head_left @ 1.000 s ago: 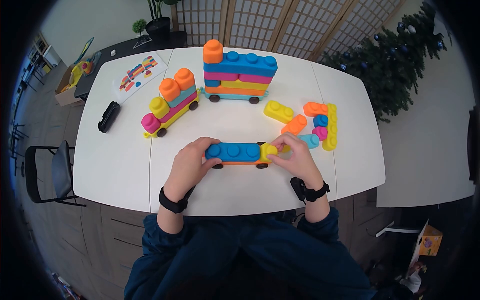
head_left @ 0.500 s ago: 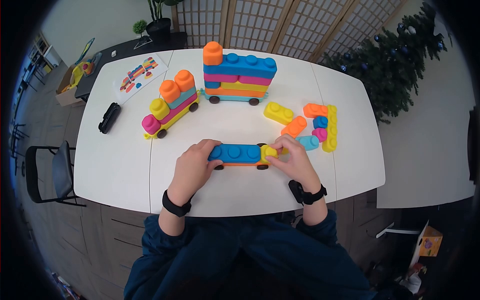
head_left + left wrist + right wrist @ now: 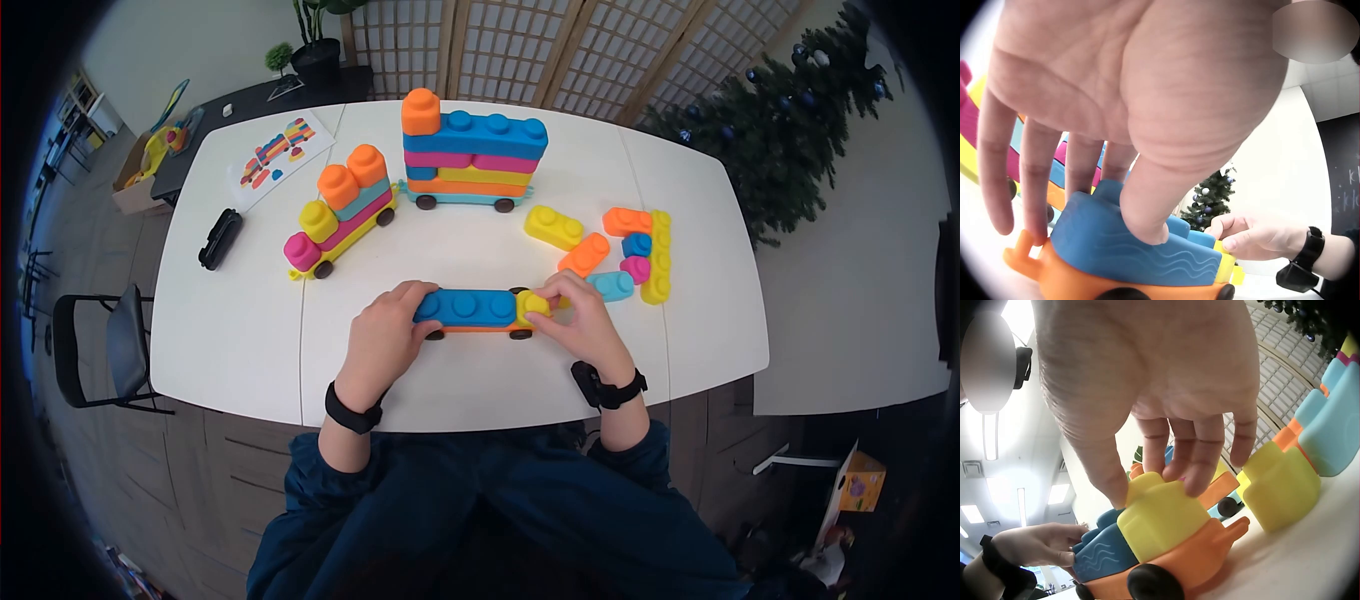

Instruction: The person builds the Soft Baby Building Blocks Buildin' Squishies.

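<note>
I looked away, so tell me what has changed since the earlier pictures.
The left hand's wrist shifted slightly right and nearer the body, the right hand's slightly left. Nothing was grabbed or released: the left still grips the blue block, the right the yellow block. The loose blocks stayed put.

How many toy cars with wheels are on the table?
3. The orange-bottomed car is between the left hand and right hand, the yellow-bottomed car is behind it to the left, and the tall car is farther back.
</note>
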Demonstrator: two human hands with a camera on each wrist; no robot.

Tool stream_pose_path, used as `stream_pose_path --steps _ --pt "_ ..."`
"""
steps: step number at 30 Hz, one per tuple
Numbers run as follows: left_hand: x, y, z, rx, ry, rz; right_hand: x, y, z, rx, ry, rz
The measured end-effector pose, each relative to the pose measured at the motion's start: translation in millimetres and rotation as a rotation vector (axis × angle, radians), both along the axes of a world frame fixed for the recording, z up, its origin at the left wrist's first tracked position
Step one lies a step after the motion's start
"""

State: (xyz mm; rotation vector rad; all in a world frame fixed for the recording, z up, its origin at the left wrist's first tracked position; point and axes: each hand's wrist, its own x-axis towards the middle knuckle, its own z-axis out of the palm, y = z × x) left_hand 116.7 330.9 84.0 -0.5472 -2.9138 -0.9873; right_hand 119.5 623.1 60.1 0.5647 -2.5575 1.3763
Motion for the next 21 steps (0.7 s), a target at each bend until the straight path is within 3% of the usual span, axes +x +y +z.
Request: stream_pose_path --steps 13,15,18,21 --pt "-10 -2 7 -0.024 -0.080 -0.020 -6 23 23 0.076 -0.048 0.028" --pt "-10 -2 7 -0.010 -0.075 -0.017 -17 42 30 0.252 -0.015 -0.228" --pt "-10 -2 4 -0.003 -0.060 -0.024 -34 67 30 0.439 0.008 -0.406" --pt "-11 -1 4 -0.011 -0.067 -0.022 -55 89 10 0.479 0.080 -0.363"
